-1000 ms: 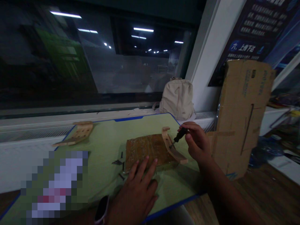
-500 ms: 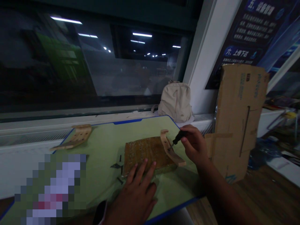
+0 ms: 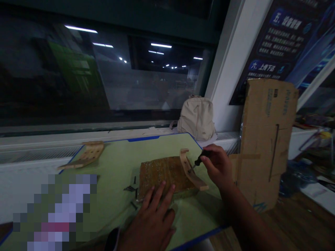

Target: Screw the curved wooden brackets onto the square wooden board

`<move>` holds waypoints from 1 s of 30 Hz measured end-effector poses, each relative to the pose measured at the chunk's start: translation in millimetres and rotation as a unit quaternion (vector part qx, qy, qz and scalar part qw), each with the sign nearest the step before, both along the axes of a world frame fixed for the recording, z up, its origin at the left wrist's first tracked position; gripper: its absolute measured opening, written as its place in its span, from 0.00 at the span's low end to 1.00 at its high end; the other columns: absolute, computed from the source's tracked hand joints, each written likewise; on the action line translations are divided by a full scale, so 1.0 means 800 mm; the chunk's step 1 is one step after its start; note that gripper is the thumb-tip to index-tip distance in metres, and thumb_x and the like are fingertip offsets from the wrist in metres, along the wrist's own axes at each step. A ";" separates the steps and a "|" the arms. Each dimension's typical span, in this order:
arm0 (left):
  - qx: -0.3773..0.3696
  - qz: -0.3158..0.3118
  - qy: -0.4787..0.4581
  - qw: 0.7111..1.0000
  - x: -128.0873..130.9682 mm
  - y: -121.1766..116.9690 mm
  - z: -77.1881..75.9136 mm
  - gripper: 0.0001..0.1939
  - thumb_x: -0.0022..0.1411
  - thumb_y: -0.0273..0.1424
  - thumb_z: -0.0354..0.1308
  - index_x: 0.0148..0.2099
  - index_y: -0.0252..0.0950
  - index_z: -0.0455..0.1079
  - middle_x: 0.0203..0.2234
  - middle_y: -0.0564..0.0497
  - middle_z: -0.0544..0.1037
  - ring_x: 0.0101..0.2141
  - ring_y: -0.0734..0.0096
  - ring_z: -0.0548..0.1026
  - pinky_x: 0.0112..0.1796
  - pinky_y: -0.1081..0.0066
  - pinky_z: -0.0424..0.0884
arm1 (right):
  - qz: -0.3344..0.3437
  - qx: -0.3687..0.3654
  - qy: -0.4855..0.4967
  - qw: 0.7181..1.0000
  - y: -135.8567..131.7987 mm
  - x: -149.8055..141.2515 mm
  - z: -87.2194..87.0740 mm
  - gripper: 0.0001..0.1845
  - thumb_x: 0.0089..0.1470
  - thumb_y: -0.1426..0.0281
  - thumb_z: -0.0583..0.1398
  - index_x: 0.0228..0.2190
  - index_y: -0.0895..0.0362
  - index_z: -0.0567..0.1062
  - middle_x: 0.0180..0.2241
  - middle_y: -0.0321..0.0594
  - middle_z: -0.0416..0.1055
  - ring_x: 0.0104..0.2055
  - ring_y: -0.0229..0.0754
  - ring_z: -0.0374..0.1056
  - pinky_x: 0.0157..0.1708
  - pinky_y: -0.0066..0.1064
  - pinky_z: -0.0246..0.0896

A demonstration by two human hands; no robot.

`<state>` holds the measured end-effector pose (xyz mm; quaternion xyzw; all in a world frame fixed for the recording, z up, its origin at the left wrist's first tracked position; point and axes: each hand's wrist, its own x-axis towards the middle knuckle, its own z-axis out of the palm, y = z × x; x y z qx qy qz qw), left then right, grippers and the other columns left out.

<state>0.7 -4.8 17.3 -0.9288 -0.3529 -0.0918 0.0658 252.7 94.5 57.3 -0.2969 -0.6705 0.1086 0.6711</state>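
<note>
Currently pinching a screwdriver point(image 3: 201, 157) between fingers of the right hand point(image 3: 217, 164), angled down to a curved wooden piece point(image 3: 195, 179) along a brown block point(image 3: 162, 170) on the bench point(image 3: 115, 162); resting the spread fingers of the left hand point(image 3: 153, 219) on that block.

Screws point(image 3: 129, 188) lie left of the block point(image 3: 158, 171), a backpack point(image 3: 197, 118) behind the table point(image 3: 117, 157).

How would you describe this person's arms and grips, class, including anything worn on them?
The left grip and right grip are bare, ungloved hands. The right forearm shows no sleeve. A dark watch with a pale edge is worn on the left.
</note>
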 end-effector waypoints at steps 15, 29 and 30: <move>0.050 -0.015 0.003 0.999 -0.002 0.005 -0.010 0.12 0.58 0.29 0.66 0.46 0.36 0.73 0.68 0.34 0.60 0.64 0.31 0.62 0.54 0.37 0.69 | 0.038 -0.057 0.077 0.995 0.007 0.001 -0.002 0.14 0.52 0.65 0.70 0.40 0.48 0.75 0.31 0.33 0.72 0.29 0.35 0.70 0.28 0.26 0.70; 0.088 -0.035 -0.007 0.995 -0.008 0.012 -0.024 0.13 0.61 0.34 0.65 0.47 0.38 0.72 0.67 0.36 0.61 0.63 0.34 0.64 0.54 0.42 0.68 | 0.007 -0.024 0.069 0.997 0.007 0.007 -0.001 0.09 0.52 0.67 0.70 0.35 0.51 0.77 0.30 0.35 0.74 0.30 0.37 0.73 0.29 0.29 0.73; 0.093 -0.037 -0.008 0.995 -0.008 0.013 -0.026 0.13 0.61 0.34 0.65 0.47 0.38 0.72 0.67 0.36 0.62 0.63 0.34 0.64 0.54 0.42 0.69 | -0.001 -0.014 0.057 0.998 0.007 0.008 -0.001 0.09 0.51 0.66 0.70 0.35 0.51 0.78 0.31 0.35 0.75 0.31 0.38 0.74 0.29 0.30 0.74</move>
